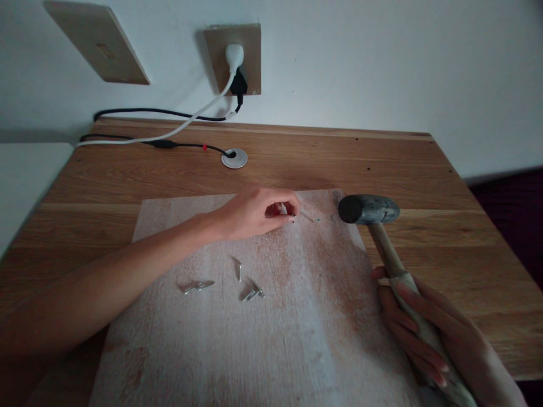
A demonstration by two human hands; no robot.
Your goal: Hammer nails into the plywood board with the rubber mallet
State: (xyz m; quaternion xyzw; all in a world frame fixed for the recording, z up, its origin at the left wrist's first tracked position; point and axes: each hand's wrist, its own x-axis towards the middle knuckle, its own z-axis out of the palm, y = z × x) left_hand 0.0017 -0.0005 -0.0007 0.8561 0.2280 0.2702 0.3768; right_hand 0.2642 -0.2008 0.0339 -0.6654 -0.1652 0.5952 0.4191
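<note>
My left hand [258,212] reaches across a pale plywood board [237,350], its fingers pinched together near the board's far edge on what looks like a small nail, mostly hidden. A thin nail [311,217] lies just right of the fingertips. My right hand [428,333] is wrapped around the wooden handle of a hammer [384,237], whose dark head hovers over the board's far right corner, close to my left fingertips. Several loose nails [241,282] lie scattered in the middle of the board.
The board rests on a wooden desk [445,186] against a white wall. Black and white cables [169,135] run from a wall socket [235,59] across the desk's back to a round cable grommet [234,158]. A second wall plate [99,42] sits upper left.
</note>
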